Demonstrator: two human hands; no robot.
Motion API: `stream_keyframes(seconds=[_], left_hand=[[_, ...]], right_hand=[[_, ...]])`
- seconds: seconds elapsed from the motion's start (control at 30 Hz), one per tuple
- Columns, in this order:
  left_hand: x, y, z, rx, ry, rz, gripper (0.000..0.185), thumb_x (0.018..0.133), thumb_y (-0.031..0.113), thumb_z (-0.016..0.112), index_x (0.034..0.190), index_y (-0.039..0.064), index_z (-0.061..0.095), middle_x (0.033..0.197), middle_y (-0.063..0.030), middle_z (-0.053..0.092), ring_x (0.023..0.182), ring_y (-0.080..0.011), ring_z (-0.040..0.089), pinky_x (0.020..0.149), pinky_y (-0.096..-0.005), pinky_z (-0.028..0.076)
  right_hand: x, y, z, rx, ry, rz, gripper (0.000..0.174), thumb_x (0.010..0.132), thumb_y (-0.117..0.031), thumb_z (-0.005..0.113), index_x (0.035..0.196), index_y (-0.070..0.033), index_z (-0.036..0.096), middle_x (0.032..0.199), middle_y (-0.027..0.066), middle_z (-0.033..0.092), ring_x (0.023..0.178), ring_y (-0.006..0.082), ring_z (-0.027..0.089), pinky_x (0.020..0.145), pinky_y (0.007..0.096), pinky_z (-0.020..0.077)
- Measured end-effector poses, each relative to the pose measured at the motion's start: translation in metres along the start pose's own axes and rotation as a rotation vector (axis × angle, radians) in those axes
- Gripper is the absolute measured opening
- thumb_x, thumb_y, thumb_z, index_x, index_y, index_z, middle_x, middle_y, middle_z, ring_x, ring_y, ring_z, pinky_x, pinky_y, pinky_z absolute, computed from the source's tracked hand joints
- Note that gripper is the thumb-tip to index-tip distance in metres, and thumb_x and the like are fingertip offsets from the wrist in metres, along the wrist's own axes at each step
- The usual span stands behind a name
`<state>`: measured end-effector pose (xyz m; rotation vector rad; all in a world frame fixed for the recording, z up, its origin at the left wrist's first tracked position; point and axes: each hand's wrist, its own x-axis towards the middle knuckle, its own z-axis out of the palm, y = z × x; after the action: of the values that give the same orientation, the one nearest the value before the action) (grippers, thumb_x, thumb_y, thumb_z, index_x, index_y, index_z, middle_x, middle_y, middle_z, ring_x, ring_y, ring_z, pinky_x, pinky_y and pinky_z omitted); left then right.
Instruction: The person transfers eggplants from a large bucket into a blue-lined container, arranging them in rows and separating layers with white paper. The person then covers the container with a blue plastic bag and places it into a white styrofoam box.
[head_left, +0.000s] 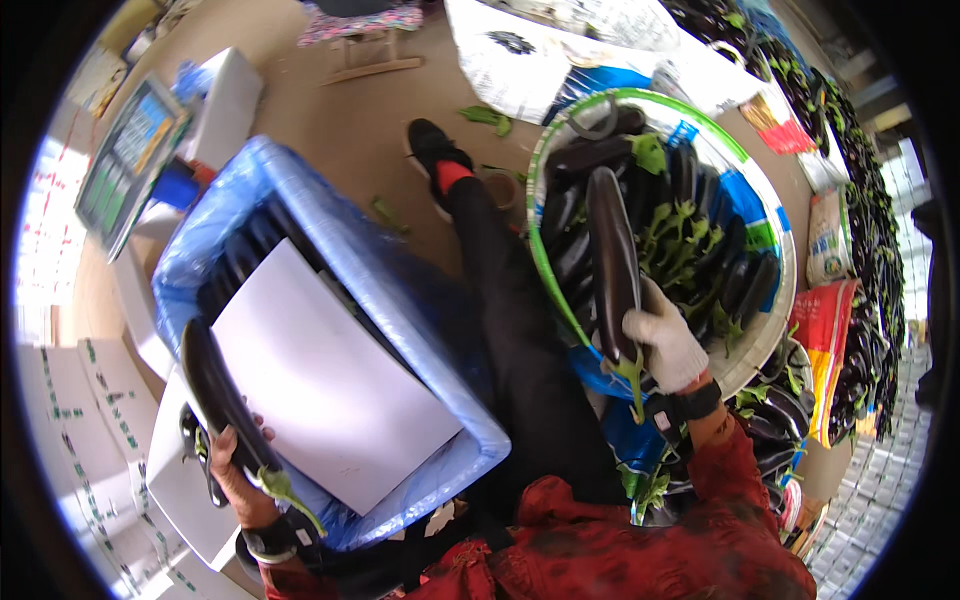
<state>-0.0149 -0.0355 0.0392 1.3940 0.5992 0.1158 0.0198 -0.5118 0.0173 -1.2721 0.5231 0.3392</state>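
Note:
My bare left hand (238, 466) grips a long dark eggplant (219, 394) near its green stem, over the left edge of a box lined with blue plastic film (281, 161). A white paper sheet (330, 382) covers much of the box's inside, and dark eggplants (244, 247) show beyond its far end. In a white cotton glove, my right hand (664, 337) holds another large eggplant (615, 255) by its stem end. That one is above a round basket with a green and white rim (784, 300), which contains many eggplants and cut green stems.
A digital scale (131, 161) stands at the left, beside white foam boxes (232, 97). Long heaps of eggplants (862, 172) line the right side. Stacked white cartons (82, 450) are at the lower left, and a small stool (371, 56) stands at the top. My leg (510, 315) extends between box and basket.

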Motion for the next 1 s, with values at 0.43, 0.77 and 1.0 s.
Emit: stream_keyframes(seconds=[0.43, 0.77, 1.0], left_hand=[[0.105, -0.012, -0.042, 0.336, 0.156, 0.155, 0.048, 0.082, 0.020, 0.069, 0.120, -0.004, 0.052, 0.093, -0.0121, 0.063, 0.072, -0.0174, 0.061, 0.068, -0.0275, 0.052], [0.199, -0.078, -0.055, 0.757, 0.262, 0.484, 0.073, 0.095, 0.036, 0.052, 0.148, -0.005, 0.023, 0.139, -0.0368, 0.039, 0.127, -0.0482, 0.042, 0.108, -0.0427, 0.034], [0.205, -0.055, -0.060, 1.769, 0.087, 0.912, 0.037, 0.084, 0.013, 0.057, 0.120, 0.015, 0.061, 0.136, -0.0252, 0.049, 0.120, -0.0552, 0.044, 0.102, -0.0568, 0.039]], right_hand=[[0.024, 0.018, 0.302, -0.100, -0.791, 0.199, 0.082, 0.077, -0.013, 0.076, 0.144, -0.001, 0.030, 0.094, 0.0101, 0.060, 0.075, 0.0182, 0.065, 0.061, 0.0319, 0.0529], [0.093, 0.114, 0.407, -0.539, -0.530, -0.275, 0.091, 0.078, -0.023, 0.075, 0.149, 0.001, 0.024, 0.121, 0.0226, 0.060, 0.103, 0.0286, 0.063, 0.081, 0.0351, 0.0538], [0.117, 0.133, 0.422, -0.616, -0.542, -0.369, 0.067, 0.085, -0.028, 0.065, 0.136, 0.002, 0.034, 0.112, 0.0290, 0.062, 0.106, 0.0450, 0.060, 0.090, 0.0466, 0.0470]])
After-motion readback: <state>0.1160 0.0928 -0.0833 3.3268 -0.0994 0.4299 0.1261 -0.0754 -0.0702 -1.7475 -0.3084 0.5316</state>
